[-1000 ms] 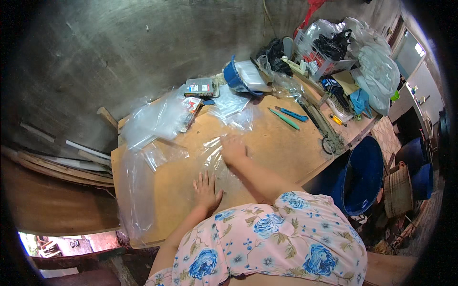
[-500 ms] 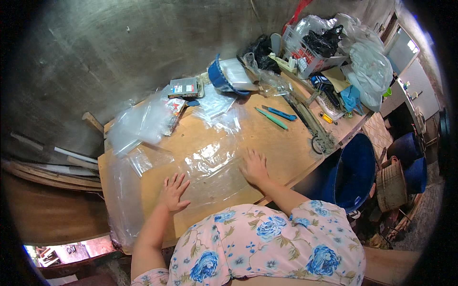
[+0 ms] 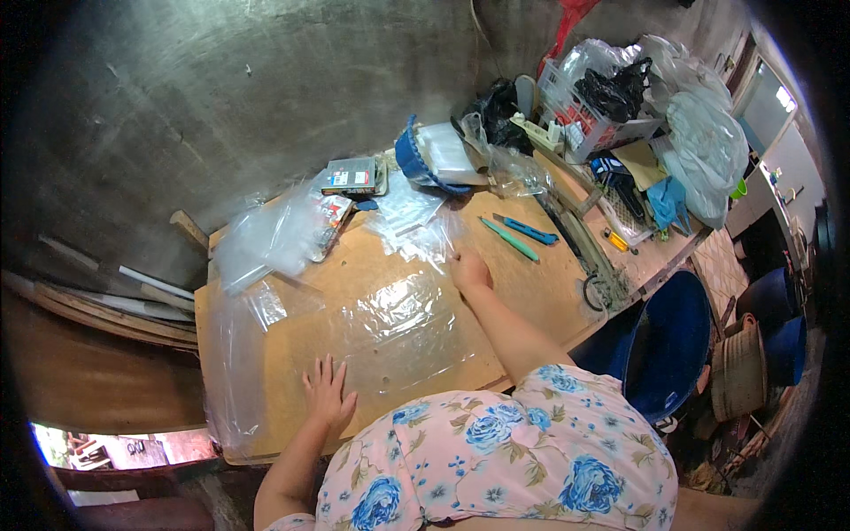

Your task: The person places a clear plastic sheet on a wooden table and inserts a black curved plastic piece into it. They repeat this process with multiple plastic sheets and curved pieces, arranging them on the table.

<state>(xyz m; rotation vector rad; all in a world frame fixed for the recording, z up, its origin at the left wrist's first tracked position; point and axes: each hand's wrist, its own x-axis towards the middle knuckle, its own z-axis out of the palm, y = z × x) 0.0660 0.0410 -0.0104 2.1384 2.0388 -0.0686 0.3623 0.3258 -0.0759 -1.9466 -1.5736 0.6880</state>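
A clear, shiny plastic sheet [image 3: 403, 305] lies flat on the wooden tabletop. My left hand [image 3: 329, 396] rests palm down, fingers spread, by the sheet's near left part. Toward the sheet's far right corner, my right hand [image 3: 469, 271] is closed, its fingers curled on the plastic's edge; the fingertips are partly hidden. Just beyond that hand lies a pile of small clear plastic bags [image 3: 409, 212]. To its right are a green pen-like tool [image 3: 511, 240] and a blue utility knife [image 3: 526, 230].
More plastic [image 3: 270, 234] is heaped at the far left, beside a flat box [image 3: 351, 175]. A blue basket [image 3: 413, 159] holding plastic bags stands at the back. A wooden bar [image 3: 575, 239] and a yellow cutter [image 3: 614, 239] lie right. A blue barrel [image 3: 670, 345] stands beside the table.
My right hand has moved away from me to the sheet's far corner, and its spread fingers have closed. My left hand has slid slightly nearer to me, still open. The view has shifted slightly.
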